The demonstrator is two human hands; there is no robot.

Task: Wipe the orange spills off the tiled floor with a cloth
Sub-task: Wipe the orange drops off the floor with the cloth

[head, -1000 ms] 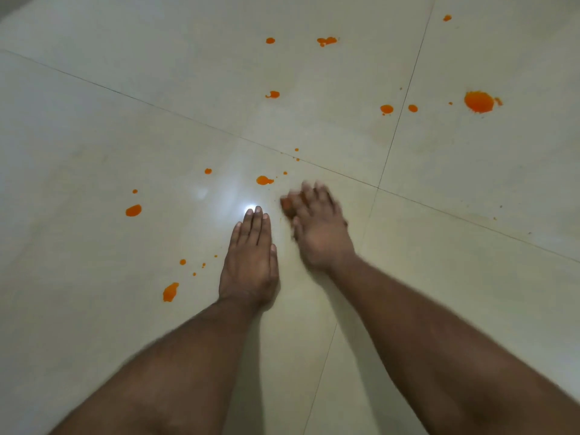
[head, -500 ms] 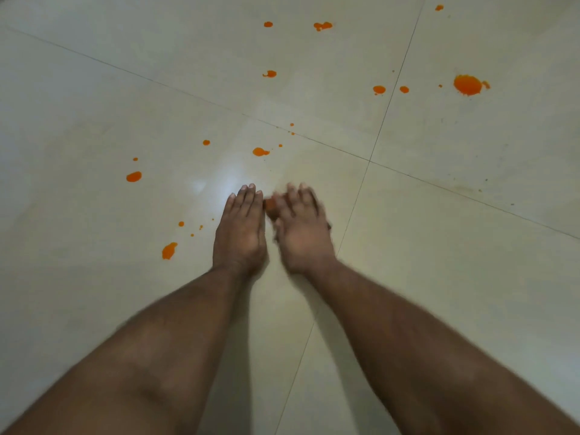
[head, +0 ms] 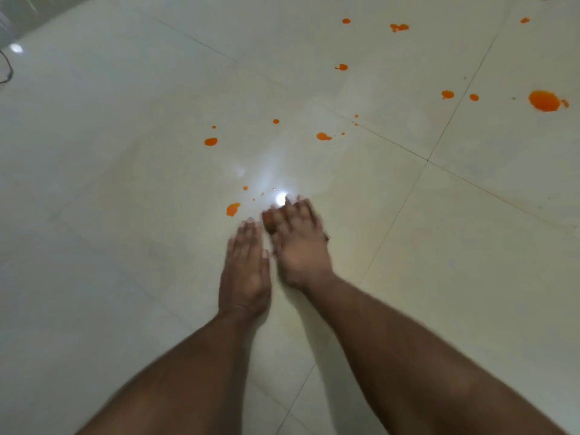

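The left hand [head: 245, 271] lies flat on the tiled floor [head: 125, 246], fingers straight. Just beside it the right hand [head: 298, 243] presses down on an orange-stained cloth [head: 269, 221], mostly hidden beneath; its grip is too blurred to tell. By my judgement, most work remains: about a dozen larger orange spills, plus specks, from the nearest spill [head: 233, 209] to the biggest spill [head: 545, 100] far right.

Ahead of the right hand [head: 298, 246] and left hand [head: 246, 271] the tiled floor [head: 110, 215] lies flat and open on every side. Only orange spills dot it: a blot [head: 233, 209] just beyond the left fingertips, a big puddle [head: 544, 101] far right. A cable [head: 7, 69] edges the far left.
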